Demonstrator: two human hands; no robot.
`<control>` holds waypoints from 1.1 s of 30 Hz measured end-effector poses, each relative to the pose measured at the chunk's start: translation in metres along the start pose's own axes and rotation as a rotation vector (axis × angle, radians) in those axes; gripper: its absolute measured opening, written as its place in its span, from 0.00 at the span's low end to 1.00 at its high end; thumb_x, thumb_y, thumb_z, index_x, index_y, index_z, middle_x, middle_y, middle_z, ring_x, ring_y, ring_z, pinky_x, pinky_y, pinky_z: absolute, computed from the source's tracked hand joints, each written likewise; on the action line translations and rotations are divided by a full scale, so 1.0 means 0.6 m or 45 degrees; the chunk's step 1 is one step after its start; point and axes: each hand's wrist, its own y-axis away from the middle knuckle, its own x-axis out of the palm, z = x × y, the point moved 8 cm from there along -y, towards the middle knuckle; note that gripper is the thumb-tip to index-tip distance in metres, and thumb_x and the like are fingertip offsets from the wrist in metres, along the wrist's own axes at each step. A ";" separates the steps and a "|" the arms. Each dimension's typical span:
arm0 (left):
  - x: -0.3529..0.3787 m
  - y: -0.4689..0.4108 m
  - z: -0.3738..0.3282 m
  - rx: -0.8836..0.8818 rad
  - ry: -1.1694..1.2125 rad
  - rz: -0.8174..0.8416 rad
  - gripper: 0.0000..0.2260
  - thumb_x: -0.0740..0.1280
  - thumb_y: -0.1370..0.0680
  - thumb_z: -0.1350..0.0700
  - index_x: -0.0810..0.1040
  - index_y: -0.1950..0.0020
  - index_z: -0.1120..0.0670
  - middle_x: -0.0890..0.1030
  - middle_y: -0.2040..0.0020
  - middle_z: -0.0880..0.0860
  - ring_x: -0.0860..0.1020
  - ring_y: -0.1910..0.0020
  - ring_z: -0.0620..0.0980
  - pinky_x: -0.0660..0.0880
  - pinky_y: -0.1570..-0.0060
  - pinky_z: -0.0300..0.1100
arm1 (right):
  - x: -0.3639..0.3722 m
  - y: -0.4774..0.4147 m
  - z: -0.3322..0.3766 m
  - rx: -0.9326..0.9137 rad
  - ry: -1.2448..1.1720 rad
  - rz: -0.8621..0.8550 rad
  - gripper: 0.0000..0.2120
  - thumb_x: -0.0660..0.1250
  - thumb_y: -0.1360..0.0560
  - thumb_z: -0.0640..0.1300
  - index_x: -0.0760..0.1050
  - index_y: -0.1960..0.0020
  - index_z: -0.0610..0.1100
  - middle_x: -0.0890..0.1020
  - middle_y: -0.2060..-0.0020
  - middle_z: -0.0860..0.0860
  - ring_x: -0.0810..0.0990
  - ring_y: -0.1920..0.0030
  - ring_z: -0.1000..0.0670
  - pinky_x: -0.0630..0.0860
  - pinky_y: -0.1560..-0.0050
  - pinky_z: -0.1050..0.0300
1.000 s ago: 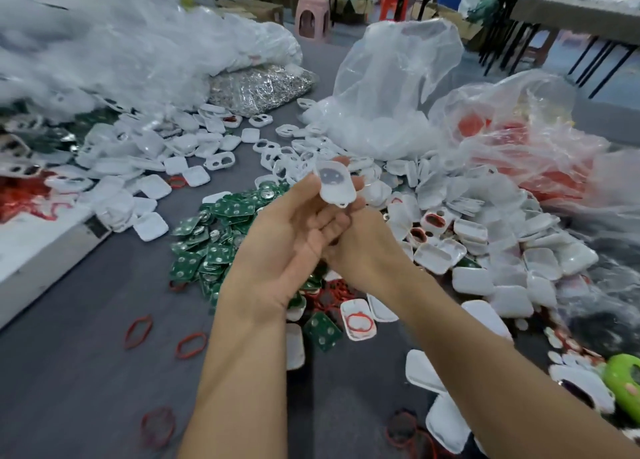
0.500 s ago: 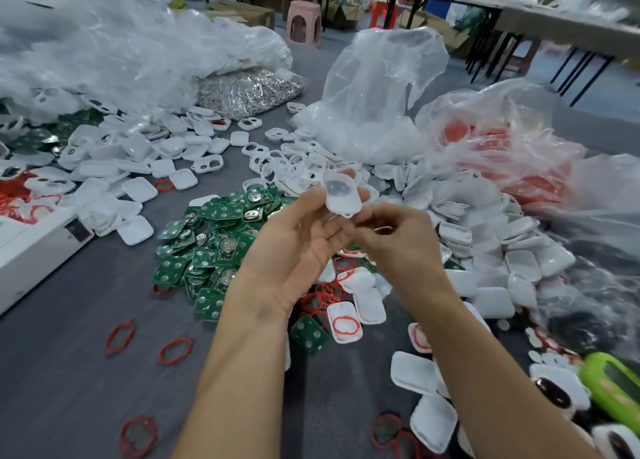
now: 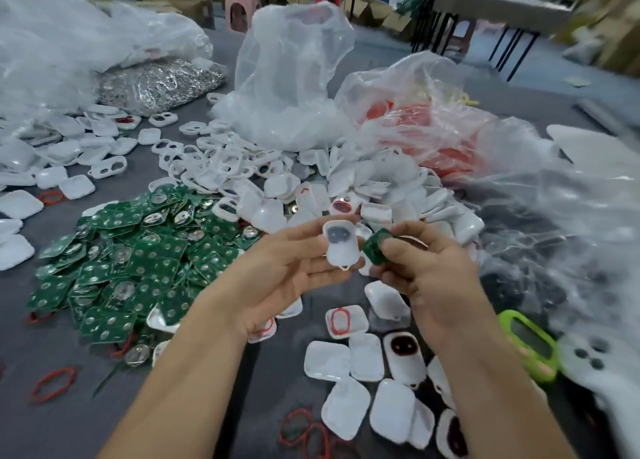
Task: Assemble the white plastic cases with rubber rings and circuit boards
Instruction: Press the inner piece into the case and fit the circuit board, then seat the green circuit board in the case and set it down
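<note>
My left hand (image 3: 277, 278) holds a white plastic case (image 3: 340, 247) by its edges, its back with a dark patch facing me. My right hand (image 3: 429, 271) pinches a green circuit board (image 3: 375, 249) just right of the case, almost touching it. A heap of green circuit boards (image 3: 138, 254) lies to the left on the grey table (image 3: 69, 424). White case halves (image 3: 346, 188) are piled behind my hands. Several more case halves (image 3: 346, 413) lie near the front, one with a red rubber ring (image 3: 341, 321) in it. Loose red rings (image 3: 52, 384) lie at the front left.
Clear plastic bags (image 3: 291, 77) stand at the back; one (image 3: 426, 126) holds red rings, another (image 3: 156, 84) shiny metal parts. A green casing (image 3: 530, 344) lies at the right. More bags (image 3: 554, 237) crowd the right edge.
My hands have dropped lower and moved apart a little. My right hand now shows a green circuit board beside the case, which my left hand keeps holding.
</note>
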 end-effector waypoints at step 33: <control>0.021 -0.019 0.020 0.043 -0.066 0.167 0.19 0.65 0.23 0.70 0.83 0.36 0.54 0.84 0.41 0.60 0.83 0.41 0.56 0.79 0.39 0.49 | -0.007 0.016 0.015 -0.296 0.278 -0.095 0.09 0.75 0.27 0.33 0.86 0.62 0.46 0.85 0.69 0.45 0.81 0.73 0.50 0.78 0.70 0.62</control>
